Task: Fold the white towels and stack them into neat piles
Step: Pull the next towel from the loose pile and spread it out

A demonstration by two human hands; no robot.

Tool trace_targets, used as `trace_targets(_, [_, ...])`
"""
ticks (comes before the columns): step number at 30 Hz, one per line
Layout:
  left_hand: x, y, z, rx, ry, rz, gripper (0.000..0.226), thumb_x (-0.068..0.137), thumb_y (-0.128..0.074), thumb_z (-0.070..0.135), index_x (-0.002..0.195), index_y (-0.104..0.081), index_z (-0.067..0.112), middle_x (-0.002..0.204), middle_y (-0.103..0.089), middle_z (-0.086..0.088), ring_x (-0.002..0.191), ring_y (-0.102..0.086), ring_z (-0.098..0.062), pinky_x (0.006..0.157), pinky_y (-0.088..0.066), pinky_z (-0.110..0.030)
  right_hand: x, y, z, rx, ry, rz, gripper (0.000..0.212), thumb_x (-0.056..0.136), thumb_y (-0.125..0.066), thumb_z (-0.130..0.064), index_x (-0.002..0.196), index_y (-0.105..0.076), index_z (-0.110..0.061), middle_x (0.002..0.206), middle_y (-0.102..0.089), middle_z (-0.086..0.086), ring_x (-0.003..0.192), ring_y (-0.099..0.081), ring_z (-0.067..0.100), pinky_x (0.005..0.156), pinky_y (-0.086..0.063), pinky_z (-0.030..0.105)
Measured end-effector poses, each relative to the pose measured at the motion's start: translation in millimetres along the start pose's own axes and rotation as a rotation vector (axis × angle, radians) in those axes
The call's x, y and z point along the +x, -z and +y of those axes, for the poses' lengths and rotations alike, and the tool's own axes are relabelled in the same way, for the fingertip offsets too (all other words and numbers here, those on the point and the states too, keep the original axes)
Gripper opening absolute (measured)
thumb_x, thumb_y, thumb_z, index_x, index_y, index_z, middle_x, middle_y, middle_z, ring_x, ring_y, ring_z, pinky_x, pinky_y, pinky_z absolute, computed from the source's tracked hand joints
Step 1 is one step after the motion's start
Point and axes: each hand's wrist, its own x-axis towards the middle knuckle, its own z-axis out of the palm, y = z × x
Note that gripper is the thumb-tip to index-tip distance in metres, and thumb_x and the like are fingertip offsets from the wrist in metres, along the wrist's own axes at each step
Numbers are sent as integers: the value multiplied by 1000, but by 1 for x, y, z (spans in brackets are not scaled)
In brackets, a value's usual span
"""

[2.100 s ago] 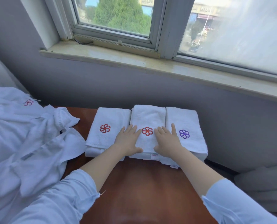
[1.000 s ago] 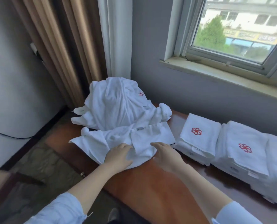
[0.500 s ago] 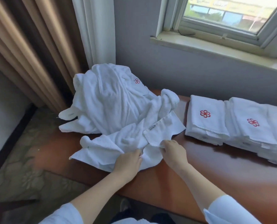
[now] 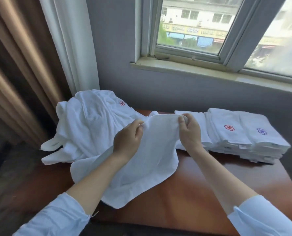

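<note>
A white towel [image 4: 152,160] hangs lifted over the wooden table [image 4: 201,193], its lower part draped on the tabletop. My left hand [image 4: 127,142] pinches its top edge on the left and my right hand [image 4: 189,132] pinches the same edge on the right. Behind it lies a heap of unfolded white towels [image 4: 90,123] with a red flower logo. To the right stand piles of folded towels [image 4: 244,138]: one with a red logo, one with a purple logo, and a third partly hidden behind my right hand.
A grey wall and a window sill [image 4: 210,72] run behind the table. Brown and white curtains [image 4: 39,57] hang at the left. The table's left edge drops to a dark floor [image 4: 10,176].
My hands left the folded piles, went to the heap on the left, took one towel by its edge and raised it. The camera swung left and back up.
</note>
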Motion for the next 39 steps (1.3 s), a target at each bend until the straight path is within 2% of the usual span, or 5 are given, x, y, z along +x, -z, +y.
trace_targets(7, [8,6,78,-39,-104,133,18,101,-45,28,105,-63,27,78,-60,12,75,-56,-13,62,-35,-29,11,79,-23,150,122,145,17,102,-48,-23,86,-53,-28,69,-53,-15,61,-49,-8,58,-39,9])
trace_targets(14, [-3,-7,155,-8,-204,174,18,98,-48,27,103,-65,29,86,-67,9,79,-60,-16,65,-48,-34,7,152,-30,187,228,182,16,100,-53,-19,90,-59,-31,80,-61,-18,76,-55,-7,71,-42,12])
trace_targets(23, [-11,-12,197,114,-275,260,24,86,-48,32,94,-70,27,75,-67,5,71,-59,-21,59,-31,-26,-7,224,-7,38,181,236,19,85,-58,-17,85,-71,-31,72,-66,-16,67,-59,2,60,-46,22])
trace_targets(34, [-23,-128,159,389,-272,-106,31,97,-49,16,114,-71,26,101,-63,-4,95,-57,-29,73,-46,-38,-10,220,114,-340,-209,63,25,94,-53,-31,115,-65,-26,98,-68,-4,97,-63,22,71,-43,31])
trace_targets(39, [-58,-188,119,518,-454,-437,54,87,-57,8,136,-57,31,149,-41,-5,138,-36,-27,113,-23,-42,-50,191,172,-357,-432,-254,52,97,-51,-27,147,-37,-27,138,-56,-1,114,-58,19,84,-48,35])
